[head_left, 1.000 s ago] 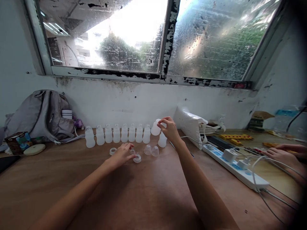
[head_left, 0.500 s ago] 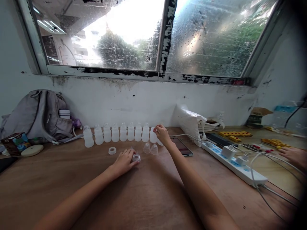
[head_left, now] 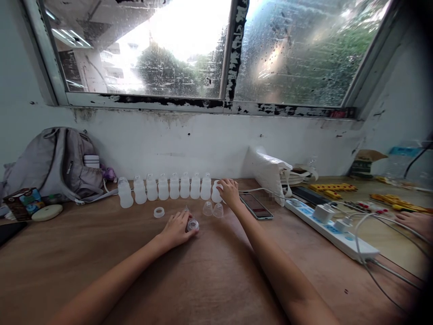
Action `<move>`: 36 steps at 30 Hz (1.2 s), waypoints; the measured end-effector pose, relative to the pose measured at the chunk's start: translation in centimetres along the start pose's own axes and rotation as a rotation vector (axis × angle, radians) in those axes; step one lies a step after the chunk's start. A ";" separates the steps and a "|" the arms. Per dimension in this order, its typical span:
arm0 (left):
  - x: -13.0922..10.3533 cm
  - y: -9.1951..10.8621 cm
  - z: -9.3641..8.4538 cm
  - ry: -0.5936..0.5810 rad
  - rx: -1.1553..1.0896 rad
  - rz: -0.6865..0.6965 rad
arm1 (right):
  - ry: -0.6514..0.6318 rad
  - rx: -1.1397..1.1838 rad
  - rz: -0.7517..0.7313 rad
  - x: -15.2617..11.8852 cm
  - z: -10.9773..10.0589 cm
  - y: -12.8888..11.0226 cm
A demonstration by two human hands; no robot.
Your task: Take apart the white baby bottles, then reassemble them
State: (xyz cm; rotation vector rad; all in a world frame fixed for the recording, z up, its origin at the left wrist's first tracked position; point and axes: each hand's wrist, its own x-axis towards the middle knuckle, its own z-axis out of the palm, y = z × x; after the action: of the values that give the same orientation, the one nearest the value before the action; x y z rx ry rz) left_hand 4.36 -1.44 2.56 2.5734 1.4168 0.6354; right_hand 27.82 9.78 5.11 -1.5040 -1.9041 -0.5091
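Along the wall stands a row of several frosted white bottles, most with clear domed tops. My right hand has its fingers on a bottle near the row's right end. On the table my left hand is closed around a small clear ring-shaped piece; a pointed clear tip shows beside its fingers. A loose white ring lies left of that hand. Two clear domed caps stand side by side in front of the bottles, between my hands.
A grey backpack, a box and a round pale disc sit at the left. Rightward are a phone, a white bag, a power strip with cables, yellow parts and another person's hand.
My right hand has shifted very slightly at the bottle, and a bottle to its right no longer shows. My left hand stays at the clear piece.
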 end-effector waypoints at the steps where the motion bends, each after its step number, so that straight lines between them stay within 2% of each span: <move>1: 0.0 0.0 0.1 -0.004 0.000 -0.001 | 0.001 -0.010 0.002 -0.1 0.0 0.0; 8: 0.0 -0.2 0.7 0.027 -0.066 0.001 | 0.031 -0.057 0.042 0.0 0.1 -0.3; 12: 0.1 -1.1 0.8 0.027 -0.128 0.003 | 0.115 0.031 0.008 0.1 -1.6 -2.5; 14: 0.3 -1.6 0.7 0.027 -0.179 -0.011 | 0.027 0.186 -0.090 -0.7 -2.8 -4.5; 16: 0.4 -2.0 0.6 0.028 -0.228 -0.027 | -0.152 0.303 -0.169 -2.2 -3.9 -6.7; 19: 0.7 -2.5 0.3 0.046 -0.259 -0.018 | -0.382 0.273 -0.253 -4.9 -4.5 -9.0; 22: 0.8 -2.6 0.1 0.037 -0.246 0.041 | -0.529 0.253 -0.295 -6.9 -4.1 -9.9; 25: 0.8 -2.8 0.2 -0.001 -0.222 0.087 | -0.611 0.285 -0.279 -7.5 -3.2 -9.8; 30: 0.7 -3.0 0.5 -0.036 -0.224 0.087 | -0.650 0.306 -0.281 -7.3 -2.1 -9.2; 36: 0.8 -3.1 0.7 -0.062 -0.229 0.117 | -0.766 0.398 -0.366 -7.0 -2.1 -8.5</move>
State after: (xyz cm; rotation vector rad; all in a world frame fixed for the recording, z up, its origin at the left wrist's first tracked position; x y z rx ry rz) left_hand 2.60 0.95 1.22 2.4844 1.1097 0.6845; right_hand 21.13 1.16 2.51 -1.1629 -2.6830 0.3565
